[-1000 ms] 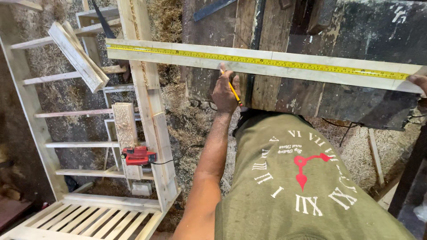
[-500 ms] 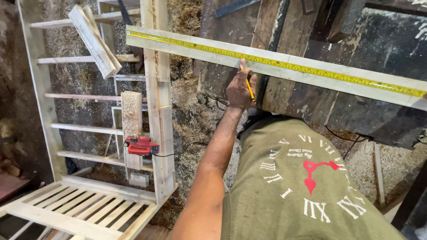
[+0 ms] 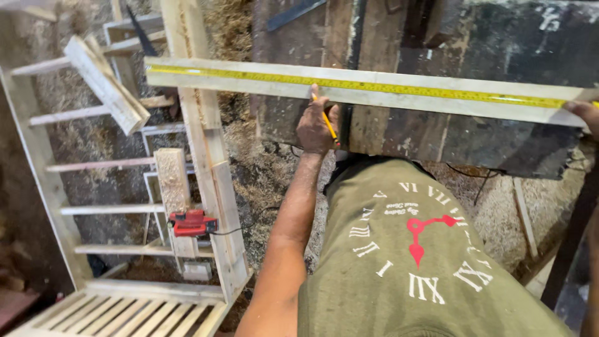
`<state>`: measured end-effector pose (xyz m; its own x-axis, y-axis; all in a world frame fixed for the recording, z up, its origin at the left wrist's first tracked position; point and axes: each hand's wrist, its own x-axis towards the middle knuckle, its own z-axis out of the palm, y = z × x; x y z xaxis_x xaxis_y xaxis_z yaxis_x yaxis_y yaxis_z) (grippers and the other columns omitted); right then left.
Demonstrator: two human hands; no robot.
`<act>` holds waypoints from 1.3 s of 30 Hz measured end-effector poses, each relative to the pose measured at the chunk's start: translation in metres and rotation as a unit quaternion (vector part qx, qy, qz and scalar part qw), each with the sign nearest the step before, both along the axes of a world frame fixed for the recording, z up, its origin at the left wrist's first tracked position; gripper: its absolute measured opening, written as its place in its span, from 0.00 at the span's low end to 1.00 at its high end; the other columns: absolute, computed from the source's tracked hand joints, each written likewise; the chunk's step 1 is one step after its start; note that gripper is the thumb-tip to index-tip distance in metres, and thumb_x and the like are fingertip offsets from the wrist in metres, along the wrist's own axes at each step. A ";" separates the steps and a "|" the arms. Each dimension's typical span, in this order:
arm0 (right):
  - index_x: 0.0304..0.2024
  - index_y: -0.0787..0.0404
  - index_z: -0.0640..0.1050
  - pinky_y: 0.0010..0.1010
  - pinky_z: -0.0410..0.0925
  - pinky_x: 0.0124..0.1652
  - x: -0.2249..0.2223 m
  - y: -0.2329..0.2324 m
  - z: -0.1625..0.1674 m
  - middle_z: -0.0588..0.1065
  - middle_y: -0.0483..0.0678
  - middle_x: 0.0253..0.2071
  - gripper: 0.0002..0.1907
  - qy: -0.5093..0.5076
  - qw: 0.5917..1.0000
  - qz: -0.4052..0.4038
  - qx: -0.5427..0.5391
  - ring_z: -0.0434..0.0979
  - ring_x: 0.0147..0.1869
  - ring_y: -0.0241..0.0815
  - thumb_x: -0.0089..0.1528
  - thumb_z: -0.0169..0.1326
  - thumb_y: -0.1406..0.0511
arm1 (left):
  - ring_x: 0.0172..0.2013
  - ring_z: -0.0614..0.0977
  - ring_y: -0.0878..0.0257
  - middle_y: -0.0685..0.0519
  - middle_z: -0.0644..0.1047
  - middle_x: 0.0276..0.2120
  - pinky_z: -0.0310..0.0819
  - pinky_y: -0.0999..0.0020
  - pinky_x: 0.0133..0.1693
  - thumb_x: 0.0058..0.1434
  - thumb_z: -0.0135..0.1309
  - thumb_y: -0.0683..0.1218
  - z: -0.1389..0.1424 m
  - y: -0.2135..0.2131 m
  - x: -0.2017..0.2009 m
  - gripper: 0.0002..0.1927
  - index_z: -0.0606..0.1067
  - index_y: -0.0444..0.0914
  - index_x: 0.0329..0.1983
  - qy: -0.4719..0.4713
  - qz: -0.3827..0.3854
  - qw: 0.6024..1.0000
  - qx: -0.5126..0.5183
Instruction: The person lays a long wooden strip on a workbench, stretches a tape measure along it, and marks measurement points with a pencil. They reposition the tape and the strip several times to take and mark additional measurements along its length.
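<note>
A long pale wooden batten (image 3: 249,78) lies across a dark workbench (image 3: 499,137), with a yellow tape measure (image 3: 399,87) stretched along its top. My left hand (image 3: 317,125) grips a yellow pencil (image 3: 327,123), its tip against the near edge of the batten at about the middle. At the frame's right edge my right hand (image 3: 583,115) presses on the batten's right end, where the tape ends; only part of that hand shows.
Pale wooden slatted frames (image 3: 125,249) stand and lie at the left. A red power tool (image 3: 192,223) with a cord rests on one rail. A short plank (image 3: 106,93) leans on the frames. Sawdust and shavings cover the floor (image 3: 262,168).
The view has shifted slightly. My left hand with the pencil stays at the batten's edge near the middle; the right hand has come into view at the right end.
</note>
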<state>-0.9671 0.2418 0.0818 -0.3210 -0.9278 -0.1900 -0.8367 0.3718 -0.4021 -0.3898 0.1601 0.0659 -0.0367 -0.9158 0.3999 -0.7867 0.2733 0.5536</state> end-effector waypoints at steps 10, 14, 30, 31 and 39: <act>0.37 0.68 0.83 0.39 0.75 0.46 -0.014 -0.002 0.029 0.80 0.59 0.38 0.25 0.112 0.992 0.060 -0.001 0.82 0.41 0.50 0.60 0.72 0.51 | 0.49 0.84 0.49 0.40 0.71 0.66 0.80 0.59 0.48 0.67 0.61 0.51 0.001 0.003 -0.003 0.18 0.70 0.42 0.54 -0.025 -0.018 1.000 0.003; 0.40 0.66 0.85 0.43 0.76 0.46 -0.014 -0.002 0.027 0.81 0.59 0.36 0.29 0.121 0.991 0.016 0.048 0.84 0.38 0.50 0.62 0.73 0.46 | 0.49 0.84 0.50 0.40 0.71 0.67 0.81 0.59 0.48 0.67 0.61 0.51 0.003 0.005 -0.003 0.17 0.71 0.42 0.54 -0.035 -0.016 0.999 0.011; 0.38 0.60 0.84 0.47 0.71 0.53 -0.024 0.014 0.022 0.78 0.57 0.41 0.30 0.175 0.983 0.051 0.021 0.79 0.51 0.56 0.61 0.68 0.40 | 0.45 0.83 0.50 0.42 0.70 0.68 0.78 0.57 0.44 0.66 0.61 0.52 0.001 0.014 -0.012 0.16 0.72 0.44 0.53 -0.100 0.001 0.994 -0.034; 0.39 0.60 0.84 0.47 0.71 0.54 -0.024 0.015 0.022 0.78 0.57 0.41 0.31 0.163 0.985 0.041 0.033 0.79 0.50 0.56 0.62 0.68 0.40 | 0.46 0.83 0.50 0.42 0.70 0.68 0.78 0.57 0.45 0.66 0.60 0.52 0.000 0.014 -0.012 0.16 0.71 0.44 0.53 -0.105 0.002 0.994 -0.037; 0.39 0.61 0.84 0.40 0.75 0.48 -0.017 0.014 0.021 0.79 0.55 0.37 0.24 0.165 0.983 0.077 -0.015 0.80 0.43 0.51 0.62 0.68 0.47 | 0.44 0.83 0.51 0.41 0.70 0.67 0.78 0.57 0.45 0.67 0.60 0.51 -0.001 0.013 -0.011 0.16 0.72 0.44 0.53 -0.074 -0.002 0.996 -0.040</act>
